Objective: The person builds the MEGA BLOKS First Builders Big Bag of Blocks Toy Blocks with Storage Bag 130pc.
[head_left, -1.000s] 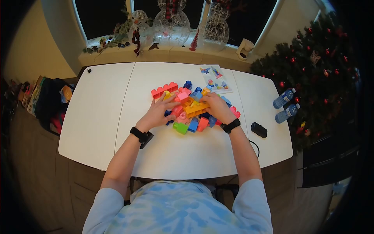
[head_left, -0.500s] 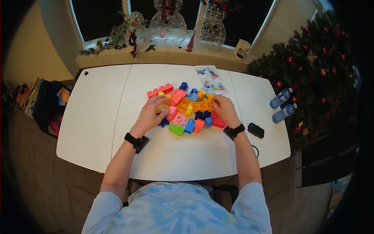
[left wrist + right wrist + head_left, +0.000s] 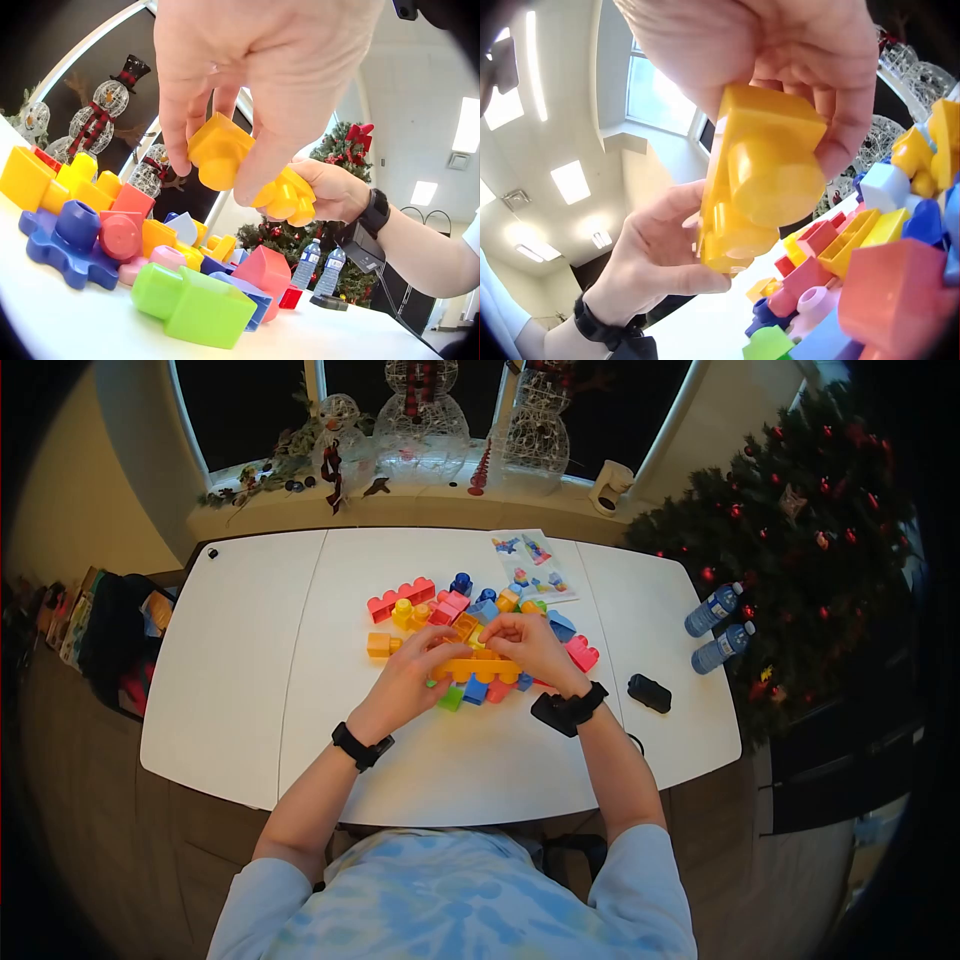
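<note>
White table (image 3: 220, 690): left hand (image 3: 398, 688), at nine o'clock, and right hand (image 3: 540, 650), at two, pinch a long yellow brick (image 3: 480, 671), partly hiding a blue block (image 3: 475, 693) at six.

A long, studded, yellow-orange plastic block (image 3: 483, 669) shows one uniform colour. A single-stud plastic block (image 3: 210, 309) is lime green; a gear-shaped plastic piece (image 3: 69, 259) is dark blue. The flat worktop (image 3: 230, 660) is plain white. The short-sleeved cloth shirt (image 3: 455, 900) bears light-blue tie-dye patches on white. A snowman's scarf (image 3: 95, 127) is checked red and black.
</note>
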The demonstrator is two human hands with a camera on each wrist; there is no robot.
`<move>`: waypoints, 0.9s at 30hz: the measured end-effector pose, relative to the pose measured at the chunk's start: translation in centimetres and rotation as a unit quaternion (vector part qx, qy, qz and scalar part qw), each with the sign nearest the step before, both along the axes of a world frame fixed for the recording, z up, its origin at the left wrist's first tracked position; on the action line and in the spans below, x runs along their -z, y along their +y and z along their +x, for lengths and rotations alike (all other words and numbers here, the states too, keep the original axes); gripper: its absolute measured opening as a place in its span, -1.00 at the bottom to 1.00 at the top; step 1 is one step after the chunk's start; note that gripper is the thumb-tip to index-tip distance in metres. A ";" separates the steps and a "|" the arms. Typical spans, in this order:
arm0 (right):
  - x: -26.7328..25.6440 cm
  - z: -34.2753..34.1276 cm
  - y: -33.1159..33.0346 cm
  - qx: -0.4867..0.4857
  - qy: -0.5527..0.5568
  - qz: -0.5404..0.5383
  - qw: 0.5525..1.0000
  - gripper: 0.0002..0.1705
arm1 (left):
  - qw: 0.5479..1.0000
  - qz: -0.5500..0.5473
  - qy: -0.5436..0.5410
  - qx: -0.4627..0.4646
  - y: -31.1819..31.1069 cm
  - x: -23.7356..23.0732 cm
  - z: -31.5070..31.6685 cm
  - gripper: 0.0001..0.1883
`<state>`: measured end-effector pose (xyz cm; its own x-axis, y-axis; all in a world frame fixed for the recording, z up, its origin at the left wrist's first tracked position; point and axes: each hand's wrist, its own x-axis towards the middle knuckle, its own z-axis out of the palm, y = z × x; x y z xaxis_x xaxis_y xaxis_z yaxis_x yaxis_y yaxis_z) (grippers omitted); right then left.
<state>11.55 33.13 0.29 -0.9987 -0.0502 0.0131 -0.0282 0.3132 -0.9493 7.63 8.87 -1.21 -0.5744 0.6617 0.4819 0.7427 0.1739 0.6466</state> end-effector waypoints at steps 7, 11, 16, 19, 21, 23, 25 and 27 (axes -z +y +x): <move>-0.1 3.3 -1.0 0.024 0.077 0.125 0.989 -0.66 | 0.988 -0.043 -0.150 -0.009 -2.9 0.4 1.2 -0.50; -0.1 4.9 -0.6 0.044 0.182 0.261 0.947 -0.58 | 0.959 -0.065 -0.274 -0.042 -5.2 1.0 0.5 -0.56; 0.9 6.1 6.2 0.199 0.135 0.408 0.881 -0.60 | 0.938 0.022 -0.336 -0.084 -10.3 3.0 -2.3 -0.60; 1.0 7.2 7.2 0.126 0.025 0.429 0.894 -0.57 | 0.924 0.002 -0.348 -0.160 -13.4 3.2 -4.0 -0.58; 1.5 7.7 6.4 0.118 0.038 0.428 0.895 -0.53 | 0.910 -0.011 -0.355 -0.217 -14.7 3.2 -4.9 -0.55; 2.2 7.7 6.0 0.111 0.053 0.426 0.896 -0.50 | 0.902 -0.012 -0.355 -0.246 -15.1 3.5 -5.5 -0.56; 3.2 7.2 6.1 0.132 0.033 0.475 0.870 -0.43 | 0.894 -0.014 -0.353 -0.275 -15.4 5.0 -6.4 -0.57; 3.7 6.9 5.8 0.138 0.027 0.486 0.863 -0.41 | 0.906 -0.037 -0.293 -0.303 -15.5 7.5 -7.7 -0.62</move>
